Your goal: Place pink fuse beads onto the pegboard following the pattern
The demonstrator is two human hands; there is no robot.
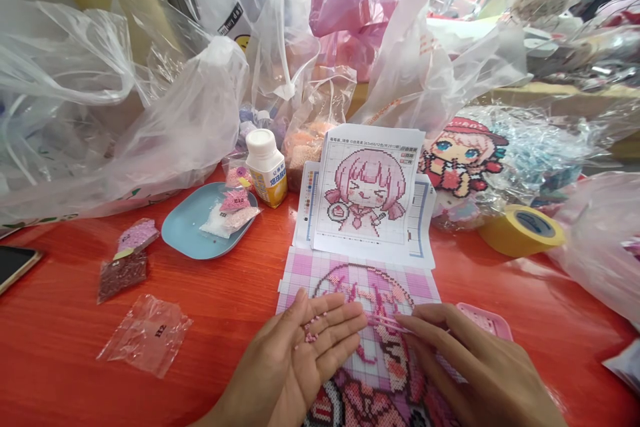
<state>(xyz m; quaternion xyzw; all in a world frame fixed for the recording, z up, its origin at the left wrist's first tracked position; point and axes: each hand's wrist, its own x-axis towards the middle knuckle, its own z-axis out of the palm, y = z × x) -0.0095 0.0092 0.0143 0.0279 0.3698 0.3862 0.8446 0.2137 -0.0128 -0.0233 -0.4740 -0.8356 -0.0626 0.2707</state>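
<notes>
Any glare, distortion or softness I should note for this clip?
In the head view, bright highlights streak the plastic bags at left; the outer edges look stretched and soft; the printed chart shows its drawing clearly, but its smallest print is illegible; the tweezers' tips blend into the pink beaded pattern.

Craft workspace: table (pixel 225 307) with bead picture (pixel 397 373), printed pattern (pixel 370 180), bead packets (pixel 123 277)

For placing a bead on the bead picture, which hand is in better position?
Probably the right hand: it holds what look like tweezers over the bead picture. The left hand is palm up, carrying loose pink beads, so seems less free.
</notes>
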